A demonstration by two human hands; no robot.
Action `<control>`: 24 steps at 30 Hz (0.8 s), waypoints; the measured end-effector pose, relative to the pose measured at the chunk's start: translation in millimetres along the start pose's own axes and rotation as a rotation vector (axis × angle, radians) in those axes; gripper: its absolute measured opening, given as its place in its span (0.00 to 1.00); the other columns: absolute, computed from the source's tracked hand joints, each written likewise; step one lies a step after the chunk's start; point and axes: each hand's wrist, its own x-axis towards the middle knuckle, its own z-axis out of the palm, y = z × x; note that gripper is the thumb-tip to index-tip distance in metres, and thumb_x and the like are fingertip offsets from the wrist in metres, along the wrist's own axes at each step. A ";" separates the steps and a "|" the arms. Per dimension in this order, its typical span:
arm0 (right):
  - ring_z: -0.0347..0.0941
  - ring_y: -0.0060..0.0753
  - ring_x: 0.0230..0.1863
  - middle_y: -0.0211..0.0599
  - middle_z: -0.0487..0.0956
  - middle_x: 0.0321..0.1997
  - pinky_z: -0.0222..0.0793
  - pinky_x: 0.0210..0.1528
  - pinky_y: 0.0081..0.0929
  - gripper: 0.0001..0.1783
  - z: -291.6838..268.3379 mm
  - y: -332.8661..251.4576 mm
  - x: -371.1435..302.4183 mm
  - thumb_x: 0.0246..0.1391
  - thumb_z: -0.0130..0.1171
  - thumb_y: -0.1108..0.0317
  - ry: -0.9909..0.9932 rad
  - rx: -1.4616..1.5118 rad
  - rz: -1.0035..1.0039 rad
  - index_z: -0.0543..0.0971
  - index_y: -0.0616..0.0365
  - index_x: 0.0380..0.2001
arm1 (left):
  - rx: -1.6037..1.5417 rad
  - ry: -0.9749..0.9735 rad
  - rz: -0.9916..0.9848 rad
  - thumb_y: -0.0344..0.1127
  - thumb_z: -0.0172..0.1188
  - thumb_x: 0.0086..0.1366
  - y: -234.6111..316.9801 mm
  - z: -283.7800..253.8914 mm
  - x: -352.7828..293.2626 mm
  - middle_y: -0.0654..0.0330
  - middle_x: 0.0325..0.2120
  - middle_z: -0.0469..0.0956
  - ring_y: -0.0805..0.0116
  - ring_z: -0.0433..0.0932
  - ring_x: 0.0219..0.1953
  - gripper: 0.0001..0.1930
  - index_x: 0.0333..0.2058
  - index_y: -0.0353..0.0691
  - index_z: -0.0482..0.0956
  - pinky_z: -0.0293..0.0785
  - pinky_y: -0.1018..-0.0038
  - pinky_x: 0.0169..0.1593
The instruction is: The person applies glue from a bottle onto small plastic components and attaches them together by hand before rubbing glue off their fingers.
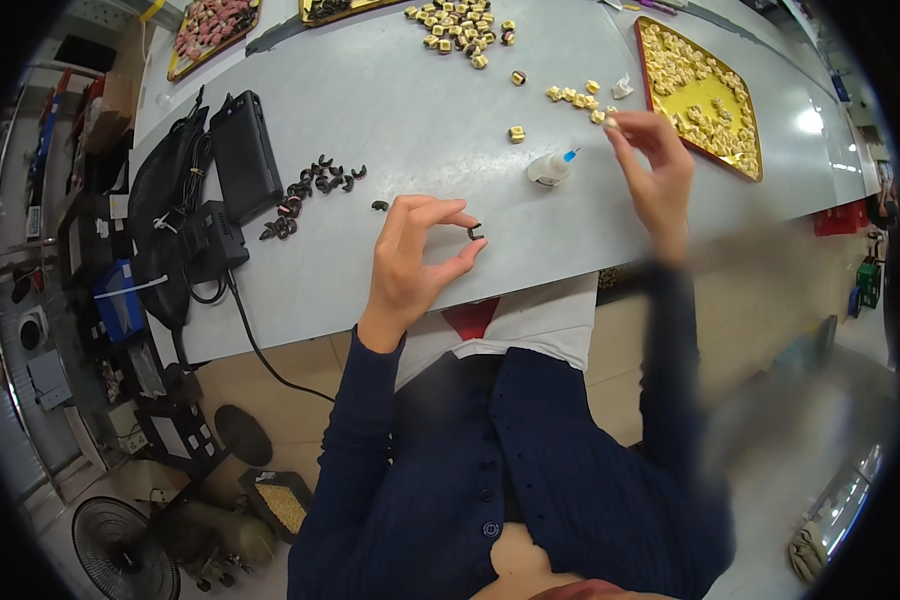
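Note:
Between the thumb and fingertips of my left hand (410, 255) is a small black curved piece (474, 232), held over the near part of the table. My right hand (655, 170) is farther right and pinches a small cream-yellow piece (610, 121) at the end of a short row of cream-yellow pieces (573, 97). Between the two hands stands a white dropper bottle (548, 171) with a blue tip. A single black piece (380, 205) lies just left of my left hand, and a loose pile of black curved pieces (320, 183) spreads beyond it.
A yellow tray (657, 65) of cream-yellow pieces sits at the right. Several yellow-and-dark pieces (455, 28) cluster at the far middle. On the left are a black box-shaped device (245, 150) and a power adapter (212, 238) with cables. A tray of pink pieces (210, 30) is far left.

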 end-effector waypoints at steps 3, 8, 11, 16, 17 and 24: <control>0.76 0.24 0.36 0.38 0.80 0.39 0.72 0.44 0.22 0.06 -4.1 -34.5 -33.9 0.54 0.58 0.81 0.016 0.295 0.256 0.77 0.68 0.36 | -0.106 -0.002 -0.023 0.21 0.72 0.43 -3.7 -1.1 -0.4 0.60 0.29 0.81 0.66 0.77 0.37 0.30 0.46 0.42 0.69 0.73 0.71 0.44; 0.74 0.23 0.38 0.37 0.78 0.38 0.72 0.44 0.21 0.11 34.6 -67.3 -79.7 0.51 0.60 0.83 -0.146 0.570 0.448 0.77 0.68 0.40 | -0.247 0.002 -0.035 0.24 0.72 0.44 -0.6 0.5 0.1 0.62 0.32 0.81 0.67 0.78 0.38 0.29 0.45 0.43 0.70 0.74 0.73 0.43; 0.73 0.22 0.39 0.35 0.77 0.38 0.71 0.44 0.20 0.11 47.9 -73.0 -84.5 0.51 0.61 0.82 -0.254 0.655 0.465 0.77 0.68 0.40 | -0.239 -0.019 -0.026 0.23 0.73 0.44 -0.7 -0.4 0.1 0.60 0.31 0.81 0.67 0.77 0.38 0.30 0.46 0.42 0.68 0.74 0.72 0.45; 0.75 0.23 0.41 0.37 0.79 0.39 0.72 0.45 0.19 0.14 55.5 -75.4 -77.9 0.51 0.62 0.79 -0.234 0.662 0.688 0.75 0.67 0.42 | -0.233 -0.025 -0.027 0.23 0.73 0.44 0.2 -1.4 0.2 0.59 0.30 0.82 0.66 0.77 0.39 0.31 0.46 0.42 0.66 0.73 0.71 0.46; 0.75 0.23 0.41 0.37 0.79 0.39 0.72 0.45 0.19 0.14 56.3 -75.2 -77.5 0.51 0.62 0.79 -0.237 0.661 0.687 0.75 0.67 0.42 | -0.236 -0.029 -0.024 0.23 0.73 0.44 0.5 -1.4 0.5 0.59 0.30 0.82 0.66 0.77 0.39 0.31 0.46 0.42 0.66 0.73 0.71 0.46; 0.77 0.25 0.41 0.40 0.80 0.38 0.73 0.44 0.21 0.13 53.4 -71.6 -71.7 0.53 0.62 0.75 -0.348 0.675 0.776 0.75 0.67 0.41 | -0.328 -0.080 -0.040 0.23 0.72 0.47 -2.8 -2.2 -3.7 0.57 0.32 0.81 0.65 0.77 0.39 0.29 0.46 0.41 0.66 0.73 0.70 0.46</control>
